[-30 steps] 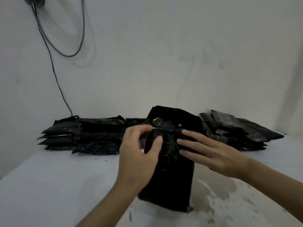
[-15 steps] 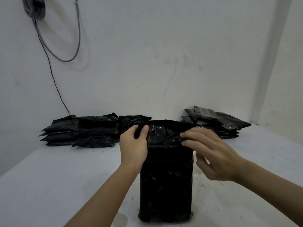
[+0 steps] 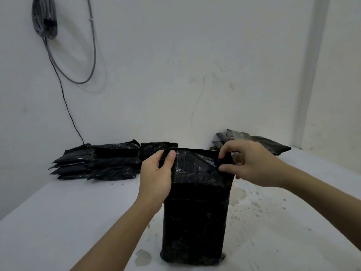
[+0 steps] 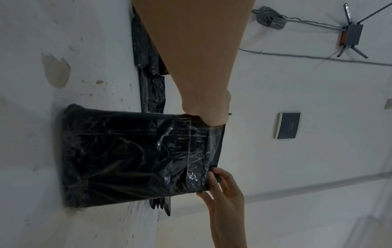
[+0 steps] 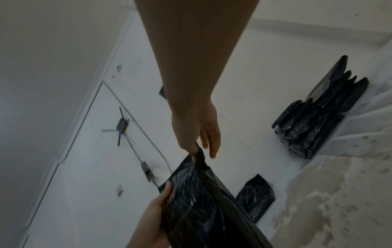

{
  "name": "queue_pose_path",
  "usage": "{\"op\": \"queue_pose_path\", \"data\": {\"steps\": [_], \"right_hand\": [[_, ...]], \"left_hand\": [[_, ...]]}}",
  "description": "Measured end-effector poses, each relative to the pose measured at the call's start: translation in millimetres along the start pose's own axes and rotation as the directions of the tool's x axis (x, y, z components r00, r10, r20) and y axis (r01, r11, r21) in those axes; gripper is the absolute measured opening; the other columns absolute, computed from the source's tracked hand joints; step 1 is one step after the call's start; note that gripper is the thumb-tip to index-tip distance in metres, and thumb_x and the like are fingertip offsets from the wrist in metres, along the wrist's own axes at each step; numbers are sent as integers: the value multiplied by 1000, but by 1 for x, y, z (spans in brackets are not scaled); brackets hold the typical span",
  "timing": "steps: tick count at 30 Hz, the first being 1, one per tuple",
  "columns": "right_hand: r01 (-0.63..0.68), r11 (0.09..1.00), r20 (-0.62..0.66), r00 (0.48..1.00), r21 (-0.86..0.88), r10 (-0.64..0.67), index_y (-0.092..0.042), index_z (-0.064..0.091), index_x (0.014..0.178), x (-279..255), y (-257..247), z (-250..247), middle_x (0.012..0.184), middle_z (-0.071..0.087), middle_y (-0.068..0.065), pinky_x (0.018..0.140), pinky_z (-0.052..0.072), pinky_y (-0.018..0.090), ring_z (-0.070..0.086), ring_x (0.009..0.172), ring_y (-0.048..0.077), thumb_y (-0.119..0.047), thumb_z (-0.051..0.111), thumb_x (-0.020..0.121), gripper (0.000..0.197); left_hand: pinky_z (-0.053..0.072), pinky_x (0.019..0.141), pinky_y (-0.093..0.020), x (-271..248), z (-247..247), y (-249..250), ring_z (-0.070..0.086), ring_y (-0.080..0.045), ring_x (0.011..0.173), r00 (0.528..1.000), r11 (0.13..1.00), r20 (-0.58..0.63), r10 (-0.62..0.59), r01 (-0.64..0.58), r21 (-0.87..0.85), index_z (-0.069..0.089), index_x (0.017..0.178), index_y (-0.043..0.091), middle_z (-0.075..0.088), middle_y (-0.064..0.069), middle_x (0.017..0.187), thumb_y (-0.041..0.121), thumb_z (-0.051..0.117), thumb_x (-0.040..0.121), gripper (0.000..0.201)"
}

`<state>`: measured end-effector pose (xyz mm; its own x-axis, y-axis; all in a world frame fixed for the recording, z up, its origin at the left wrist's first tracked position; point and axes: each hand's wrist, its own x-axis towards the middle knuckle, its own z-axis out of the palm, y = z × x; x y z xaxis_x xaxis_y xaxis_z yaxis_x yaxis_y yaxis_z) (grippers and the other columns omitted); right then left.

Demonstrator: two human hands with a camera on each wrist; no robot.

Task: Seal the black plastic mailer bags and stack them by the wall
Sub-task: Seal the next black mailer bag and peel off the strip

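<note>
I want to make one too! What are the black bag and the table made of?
The bag looks like thin, glossy black plastic film: it crinkles and shows bright glints where both hands, left hand and right hand, pinch its top. The table looks hard, matt and white with stained, worn patches, maybe painted; I can't tell what lies under that.

Lighting dim, flat and cool; source not visible. Shadows soft and faint. Weak glare on the glossy film of the mailer bag (image 3: pixel 197 192). Both wrist views show strong wide-angle stretching; forearms nearest the lens are blurred. Right wrist view slightly motion-smeared.
</note>
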<state>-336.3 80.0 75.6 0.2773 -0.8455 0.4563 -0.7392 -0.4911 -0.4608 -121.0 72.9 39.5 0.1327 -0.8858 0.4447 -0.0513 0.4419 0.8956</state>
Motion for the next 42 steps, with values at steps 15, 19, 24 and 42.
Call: {"op": "queue_pose_path", "data": {"steps": [15, 19, 24, 42], "right_hand": [[-114, 973, -26, 992, 199, 122, -5, 64, 85, -56, 29, -84, 60, 58, 15, 55, 51, 27, 59, 49, 18, -1, 73, 79, 11], [-180, 975, -47, 981, 131, 187, -6, 61, 76, -69, 41, -105, 61, 63, 12, 59, 50, 29, 60, 49, 17, -4, 75, 77, 14], [-186, 982, -132, 973, 36, 189, -11, 63, 70, -77, 54, -121, 65, 69, 7, 65, 54, 31, 66, 60, 22, -12, 77, 76, 15], [-65, 956, -417, 890, 285, 185, -11, 70, 84, -81, 79, -106, 61, 69, 10, 58, 50, 23, 63, 52, 19, -5, 74, 76, 10]], "left_hand": [[56, 81, -42, -14, 76, 14, 68, -27, 87, 973, 995, 210, 92, -80, -66, 71, 91, 25, 73, -3, 85, 17, 50, 98, 23], [54, 85, -48, -10, 94, 22, 67, -27, 85, 943, 987, 292, 162, -161, -28, 71, 89, 28, 72, -4, 83, 19, 56, 94, 19], [55, 76, -27, -1, 113, 25, 69, -14, 79, 919, 963, 311, 244, -268, 38, 71, 79, 36, 73, 10, 78, 15, 66, 88, 23], [52, 73, -17, 7, 129, 11, 70, -6, 78, 941, 991, 313, 129, -113, -69, 73, 89, 23, 75, 8, 79, 12, 61, 91, 17]]}}
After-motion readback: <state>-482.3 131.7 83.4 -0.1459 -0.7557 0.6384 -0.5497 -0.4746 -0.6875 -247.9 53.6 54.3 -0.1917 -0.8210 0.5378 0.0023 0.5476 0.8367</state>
